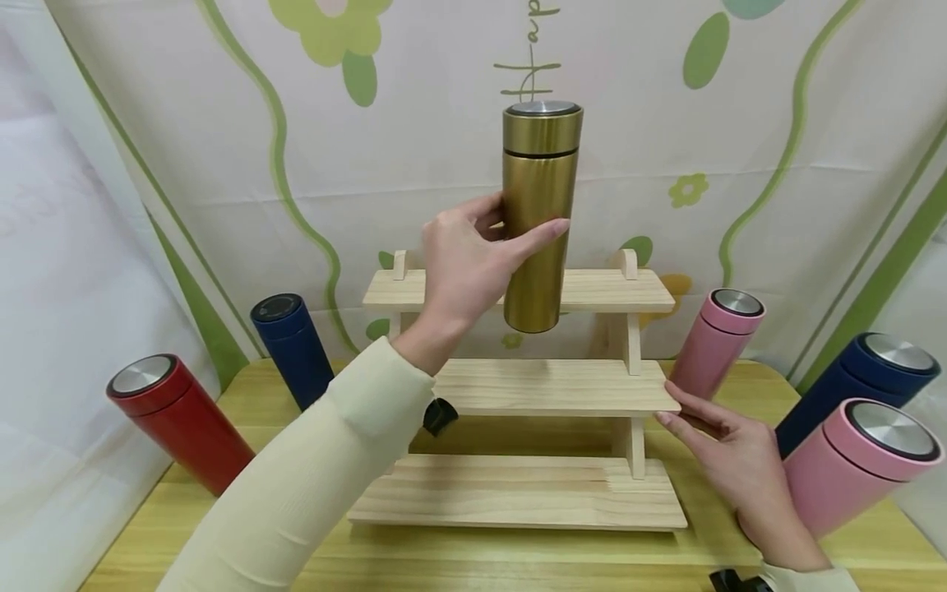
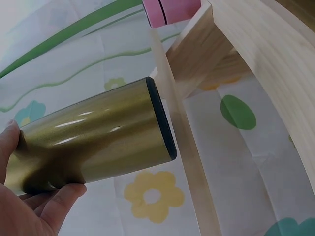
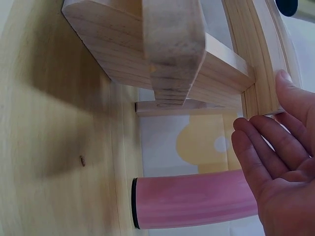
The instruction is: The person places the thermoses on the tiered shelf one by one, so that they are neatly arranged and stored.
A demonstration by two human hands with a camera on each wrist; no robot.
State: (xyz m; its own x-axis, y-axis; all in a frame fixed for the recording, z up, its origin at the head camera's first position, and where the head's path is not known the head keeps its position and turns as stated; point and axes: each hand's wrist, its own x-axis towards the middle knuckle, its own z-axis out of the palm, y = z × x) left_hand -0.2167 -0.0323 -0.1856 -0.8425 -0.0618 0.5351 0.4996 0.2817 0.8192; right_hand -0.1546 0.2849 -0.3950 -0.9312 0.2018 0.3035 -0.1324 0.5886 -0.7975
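Observation:
My left hand grips a gold thermos flask around its middle, thumb across the front. The flask is upright with a steel-topped lid, held in front of the top tier of a three-tier wooden display rack. In the left wrist view the flask's dark base overlaps the edge of the top board. With thumb and forefinger, my right hand pinches the right end of the middle board; its other fingers are spread loosely below.
A red flask and a dark blue flask stand left of the rack. To the right are a pink flask, another blue flask and a nearer pink flask. A patterned curtain hangs behind the wooden table.

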